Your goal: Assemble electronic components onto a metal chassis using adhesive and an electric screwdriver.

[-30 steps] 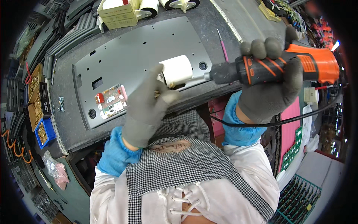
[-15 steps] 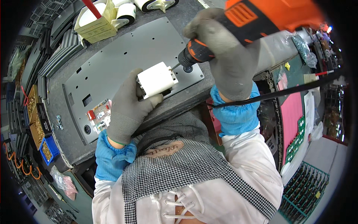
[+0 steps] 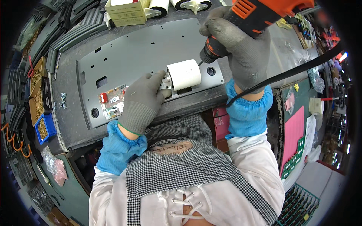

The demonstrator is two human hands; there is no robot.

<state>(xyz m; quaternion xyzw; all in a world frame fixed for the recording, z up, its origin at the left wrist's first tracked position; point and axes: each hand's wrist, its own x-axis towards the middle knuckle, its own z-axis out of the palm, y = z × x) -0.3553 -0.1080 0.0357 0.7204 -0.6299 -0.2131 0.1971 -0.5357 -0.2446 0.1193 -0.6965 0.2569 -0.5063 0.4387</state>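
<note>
A white cylinder-shaped part (image 3: 184, 74) lies over the near right portion of a large grey metal plate (image 3: 132, 60). At its left end, the fingers and thumb of my gloved left hand (image 3: 141, 101) close on a small metal fitting. In my gloved right hand (image 3: 247, 56) is an orange and black power drill (image 3: 247, 22), wrapped by the fingers and pointing down to the left. Its thin bit reaches the right end of the white part; the exact contact point is hidden. A small circuit board (image 3: 113, 100) with a red component sits on the plate beside my left hand.
The drill's black cable (image 3: 290, 75) runs across my right forearm. At the back stand a yellowish carton (image 3: 126, 13) and white caster wheels (image 3: 158, 7). Stacked grey panels (image 3: 79, 34) and a blue bin (image 3: 46, 128) of brass-coloured pieces are on the left.
The view has shifted, so the plate appears farther right. The white part has turned, now showing the metal fitting at its left end. Both hands keep their holds.
</note>
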